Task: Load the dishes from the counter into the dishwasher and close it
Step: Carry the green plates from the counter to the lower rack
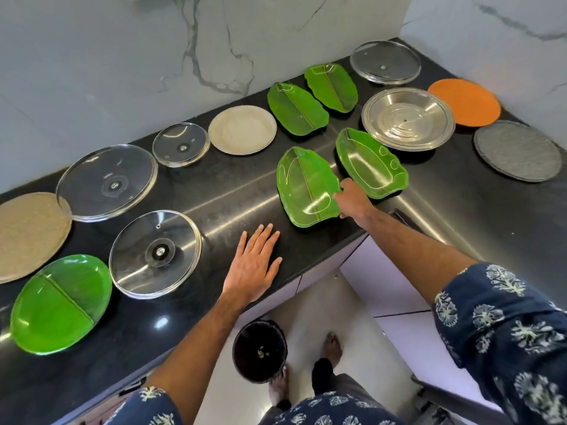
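A green leaf-shaped plate (306, 187) lies flat near the front edge of the black counter (233, 191). It is see-through, with a dark rib down its middle and a wavy rim. The right hand (352, 199) reaches to its right edge and touches the rim there; the fingers curl at the edge, but whether they already grip the plate cannot be told. The left hand (254, 265) rests flat on the counter just left of and in front of that plate, fingers straight and spread, holding nothing.

A second leaf plate (371, 162) lies just beside the right hand, on its far side, close to the first plate. Two more leaf plates (296, 110) (331, 87) sit side by side further back, and a fifth green plate (61, 303) lies at the near left end. Three glass lids (155, 253) (107, 182) (181, 144) lie on the left half, with a beige mat (27, 234) at the far left and a cream plate (242, 129) behind the middle. On the right stand a steel plate (408, 118), another glass lid (385, 61), an orange plate (464, 101) and a grey plate (517, 150).

The counter turns a corner under white marble walls (122, 56). Below it are pale cabinet fronts, a light floor, a dark bin (259, 351) and the person's bare feet. Both sleeves are navy with a white print.
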{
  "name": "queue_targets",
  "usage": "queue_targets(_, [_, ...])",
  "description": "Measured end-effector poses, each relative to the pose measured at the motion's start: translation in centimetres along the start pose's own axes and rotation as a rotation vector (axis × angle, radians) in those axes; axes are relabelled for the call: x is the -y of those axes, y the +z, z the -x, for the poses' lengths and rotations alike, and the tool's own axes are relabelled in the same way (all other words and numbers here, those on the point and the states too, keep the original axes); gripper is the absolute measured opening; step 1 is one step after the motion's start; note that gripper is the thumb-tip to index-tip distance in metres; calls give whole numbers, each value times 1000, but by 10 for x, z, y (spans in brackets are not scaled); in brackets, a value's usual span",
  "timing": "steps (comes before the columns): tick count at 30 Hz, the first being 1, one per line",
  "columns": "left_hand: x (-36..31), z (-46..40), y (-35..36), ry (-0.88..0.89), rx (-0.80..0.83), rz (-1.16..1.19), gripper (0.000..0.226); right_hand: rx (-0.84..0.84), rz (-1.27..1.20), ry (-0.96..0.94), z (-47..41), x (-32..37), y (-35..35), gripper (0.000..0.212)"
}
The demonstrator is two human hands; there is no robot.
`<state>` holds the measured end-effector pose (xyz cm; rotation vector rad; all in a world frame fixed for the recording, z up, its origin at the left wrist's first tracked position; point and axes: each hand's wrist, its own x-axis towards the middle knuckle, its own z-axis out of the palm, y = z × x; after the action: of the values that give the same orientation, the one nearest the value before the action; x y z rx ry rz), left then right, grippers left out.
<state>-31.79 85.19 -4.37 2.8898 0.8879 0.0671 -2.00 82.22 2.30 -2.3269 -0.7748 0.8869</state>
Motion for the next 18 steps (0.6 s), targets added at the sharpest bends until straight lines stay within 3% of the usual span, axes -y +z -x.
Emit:
queue_targets(3, [-1,-1,-4,-38,-40,62,58,-29,-126,-14,32,-24,-7,36])
queue_targets(5, [-12,-6,-12,-108,-104,146,56,-45,-217,-32,63,-46,-14,24])
queue_targets(7, [-36,-12,-21,-188,-161,356,54,-54,-337,-82,97,-69,-21,12])
queue_targets(8, [-54,-14,-25,-216,-141,588,52,-68,-394,-101,118,-82,-25,13])
queue_targets(10, [-93,-17,-34,-234,-15,1166,48,-107,-462,-112,159,-109,-34,16])
queue_targets(12, [-131,-17,-40,-185,101,1466,41,-150,-509,-91,201,-138,-41,19])
queue_targets(15, [-190,-13,-36,-47,278,1572,21,-237,-646,-30,273,-186,-54,22])
queue_targets(18, [-241,0,-26,122,467,1500,22,-329,-794,61,343,-239,-62,29])
